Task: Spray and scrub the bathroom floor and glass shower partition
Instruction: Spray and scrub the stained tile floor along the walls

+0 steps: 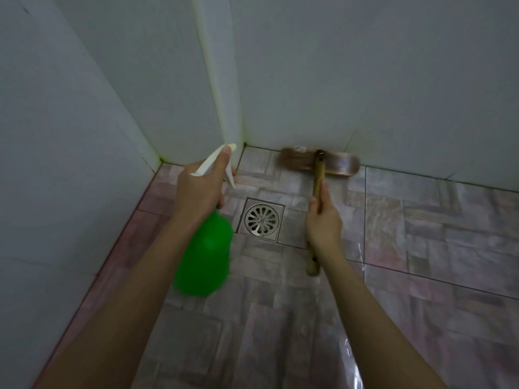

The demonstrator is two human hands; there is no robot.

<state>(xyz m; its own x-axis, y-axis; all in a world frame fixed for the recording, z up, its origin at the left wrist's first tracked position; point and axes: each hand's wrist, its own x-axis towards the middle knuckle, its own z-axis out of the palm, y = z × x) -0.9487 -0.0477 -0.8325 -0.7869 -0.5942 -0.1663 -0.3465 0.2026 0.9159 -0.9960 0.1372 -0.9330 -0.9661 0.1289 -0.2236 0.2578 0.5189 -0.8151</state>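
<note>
My left hand (200, 189) grips the white trigger head of a green spray bottle (205, 256), which hangs tilted above the floor with its nozzle pointing toward the far corner. My right hand (323, 223) is closed around the wooden handle of a scrub brush (318, 164). The brush head is blurred and lies on the wet, pinkish tiled floor (421, 242) right against the base of the far wall. No glass partition is in view.
A square metal floor drain (261, 219) sits between my two hands. Pale tiled walls (365, 80) meet in a corner at the upper middle, and another wall (56, 164) runs along the left. Tiled floor stretches to the right and toward me.
</note>
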